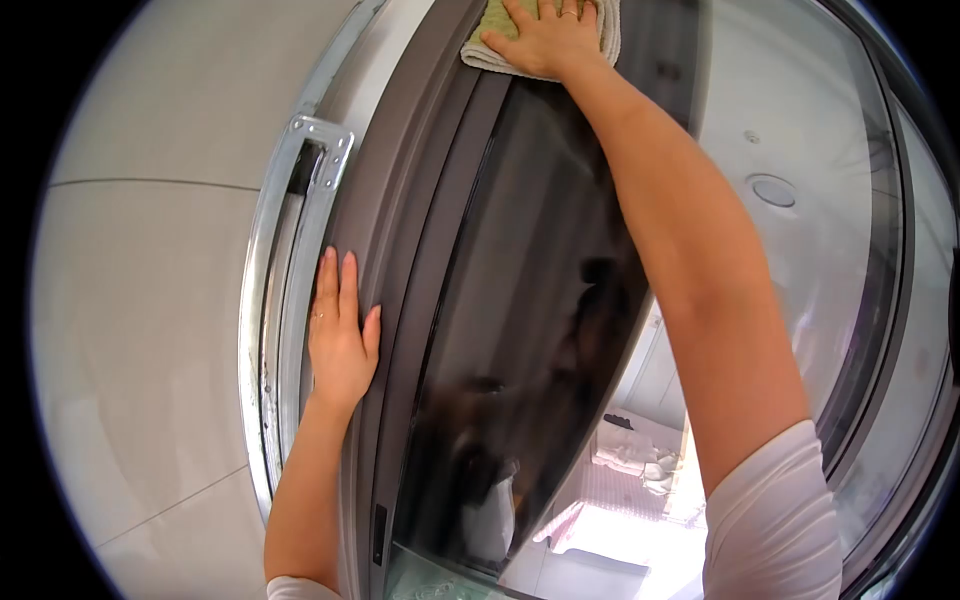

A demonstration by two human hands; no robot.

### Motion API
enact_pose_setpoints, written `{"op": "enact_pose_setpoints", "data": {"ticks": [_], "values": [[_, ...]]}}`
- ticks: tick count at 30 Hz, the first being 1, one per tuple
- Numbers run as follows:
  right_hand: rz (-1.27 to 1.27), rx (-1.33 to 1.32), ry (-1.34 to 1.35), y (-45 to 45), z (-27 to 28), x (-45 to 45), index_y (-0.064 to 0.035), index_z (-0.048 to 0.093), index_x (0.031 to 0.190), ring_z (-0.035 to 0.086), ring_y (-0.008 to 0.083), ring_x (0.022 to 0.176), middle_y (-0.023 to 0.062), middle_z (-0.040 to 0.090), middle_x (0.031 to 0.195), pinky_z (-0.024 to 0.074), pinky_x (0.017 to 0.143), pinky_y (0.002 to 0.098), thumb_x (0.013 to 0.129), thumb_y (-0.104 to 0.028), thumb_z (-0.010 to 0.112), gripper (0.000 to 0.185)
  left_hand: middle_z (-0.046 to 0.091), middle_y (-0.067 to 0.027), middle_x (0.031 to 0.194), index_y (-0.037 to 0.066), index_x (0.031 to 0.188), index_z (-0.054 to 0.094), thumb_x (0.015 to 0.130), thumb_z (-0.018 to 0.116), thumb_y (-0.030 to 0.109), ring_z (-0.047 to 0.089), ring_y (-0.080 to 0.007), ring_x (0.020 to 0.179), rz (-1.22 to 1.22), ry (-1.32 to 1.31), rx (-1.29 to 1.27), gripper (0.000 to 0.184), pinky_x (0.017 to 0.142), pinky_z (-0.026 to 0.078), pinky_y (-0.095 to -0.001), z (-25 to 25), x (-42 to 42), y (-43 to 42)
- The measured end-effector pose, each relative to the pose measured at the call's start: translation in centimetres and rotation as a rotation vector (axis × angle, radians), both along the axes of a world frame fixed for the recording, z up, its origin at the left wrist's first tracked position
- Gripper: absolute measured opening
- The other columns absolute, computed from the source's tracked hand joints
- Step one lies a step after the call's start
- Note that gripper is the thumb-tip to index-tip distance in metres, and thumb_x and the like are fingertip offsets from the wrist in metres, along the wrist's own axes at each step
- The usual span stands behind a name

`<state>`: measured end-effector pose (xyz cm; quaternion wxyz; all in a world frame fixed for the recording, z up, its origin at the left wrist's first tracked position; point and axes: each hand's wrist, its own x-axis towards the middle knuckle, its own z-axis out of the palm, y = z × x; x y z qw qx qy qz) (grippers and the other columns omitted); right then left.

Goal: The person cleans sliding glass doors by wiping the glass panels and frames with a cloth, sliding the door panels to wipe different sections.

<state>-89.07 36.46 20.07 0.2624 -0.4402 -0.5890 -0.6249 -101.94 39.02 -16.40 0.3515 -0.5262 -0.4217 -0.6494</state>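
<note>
Wiping looks under way, the right hand (pixel 550 40) spread flat over the cloth (pixel 497 58) where glass (pixel 540 250) meets frame (pixel 410 130) edge, the left hand (pixel 340 345) flat, empty, on the frame; how much remains cannot be told.

I can read no text, label, brand, number or sign anywhere in my view.
</note>
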Motion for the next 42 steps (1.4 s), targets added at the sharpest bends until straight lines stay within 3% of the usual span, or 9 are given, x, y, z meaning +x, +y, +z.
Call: {"op": "enact_pose_setpoints", "data": {"ticks": [11, 22, 25, 27, 29, 31, 33, 41, 42], "values": [[0.137, 0.14, -0.157, 2.8, -15.6, 0.5, -0.0222, 0.024, 0.141, 0.013, 0.0402, 0.134, 0.0152, 0.016, 0.147, 0.0053, 0.105, 0.0553, 0.083, -0.065, 0.029, 0.072, 0.029, -0.0155, 0.141, 0.008, 0.138, 0.027, 0.089, 0.049, 0.019, 0.03, -0.0315, 0.129, 0.085, 0.022, 0.042, 0.055, 0.105, 0.027, -0.039, -0.3, 0.0, 0.3], [0.328, -0.765, -0.53, -5.8, -45.2, 13.8, -0.0243, 0.041, 0.131, 0.03, 0.0265, 0.127, 0.0055, 0.022, 0.146, 0.0172, 0.108, 0.0423, 0.07, -0.049, 0.063, 0.07, 0.03, -0.0166, 0.141, 0.011, 0.139, 0.025, 0.09, 0.048, 0.022, 0.036, -0.0324, 0.124, -0.052, -0.011, -0.3, 0.055, 0.102, 0.032, -0.0371, -1.5, 1.2, -4.9], [0.463, -0.674, -0.386, -10.0, -40.6, 20.1, -0.0253, 0.05, 0.121, 0.045, 0.0227, 0.114, 0.0025, 0.044, 0.13, 0.0242, 0.106, 0.0393, 0.06, -0.038, 0.069, 0.065, 0.055, -0.012, 0.113, 0.004, 0.122, 0.048, 0.083, 0.061, 0.023, 0.052, -0.0183, 0.087, -0.492, -0.13, -0.222, 0.046, 0.081, 0.039, -0.0272, 0.2, 6.1, -17.4], [0.244, -0.683, -0.29, -13.7, -32.7, 22.3, -0.0341, 0.047, 0.125, 0.049, 0.0266, 0.111, 0.0011, 0.036, 0.139, 0.0312, 0.099, 0.041, 0.066, -0.05, 0.065, 0.063, 0.055, -0.0081, 0.096, 0.002, 0.113, 0.053, 0.079, 0.064, 0.021, 0.05, -0.013, 0.079, -0.646, 0.02, -0.096, 0.04, 0.075, 0.039, -0.026, 0.2, 7.2, -23.6], [0.206, -0.162, -0.405, -12.7, -25.8, 26.7, -0.0314, 0.049, 0.124, 0.052, 0.0274, 0.104, 0.0041, 0.041, 0.135, 0.0336, 0.093, 0.0458, 0.068, -0.053, 0.062, 0.061, 0.053, -0.0069, 0.089, -0.004, 0.107, 0.053, 0.074, 0.068, 0.023, 0.049, -0.0118, 0.08, -0.735, 0.266, 0.084, 0.045, 0.072, 0.039, -0.0258, 0.4, 7.7, -28.9], [-0.038, -0.143, -0.066, -15.9, -18.9, 27.9, -0.0214, 0.027, 0.14, 0.009, 0.0362, 0.136, 0.0148, 0.014, 0.148, 0.0026, 0.108, 0.0486, 0.082, -0.056, 0.042, 0.07, 0.053, -0.0072, 0.089, -0.003, 0.108, 0.052, 0.075, 0.066, 0.023, 0.049, -0.0124, 0.08, -0.761, 0.474, 0.119, 0.045, 0.072, 0.039, -0.0261, 0.3, 7.6, -33.0], [-0.073, 0.128, 0.037, -14.8, -14.8, 30.3, -0.0235, 0.028, 0.14, 0.007, 0.0357, 0.136, 0.0153, 0.015, 0.147, 0.0064, 0.108, 0.0482, 0.081, -0.054, 0.047, 0.069, 0.054, -0.0074, 0.09, -0.003, 0.109, 0.052, 0.076, 0.065, 0.024, 0.05, -0.0129, 0.08, -0.783, 0.641, 0.094, 0.044, 0.072, 0.04, -0.0265, 0.3, 8.1, -35.8], [0.172, -0.071, -0.119, -14.4, -28.9, 26.6, -0.0186, 0.038, 0.135, 0.015, 0.035, 0.134, 0.0157, 0.023, 0.144, 0.0082, 0.107, 0.051, 0.079, -0.051, 0.05, 0.066, 0.055, -0.0083, 0.094, -0.001, 0.112, 0.05, 0.08, 0.06, 0.025, 0.053, -0.0153, 0.08, -0.813, 0.892, -0.051, 0.043, 0.072, 0.042, -0.0277, 1.8, 9.3, -39.1], [0.028, -0.07, -0.146, -12.7, -31.4, 27.0, -0.0322, 0.043, 0.13, 0.035, 0.0329, 0.124, 0.0063, 0.036, 0.138, 0.0242, 0.099, 0.0538, 0.075, -0.057, 0.055, 0.062, 0.055, -0.0085, 0.094, -0.001, 0.112, 0.049, 0.081, 0.059, 0.025, 0.053, -0.0156, 0.08, -0.805, 0.905, -0.064, 0.043, 0.072, 0.043, -0.0279, 2.0, 9.4, -39.2]]}}
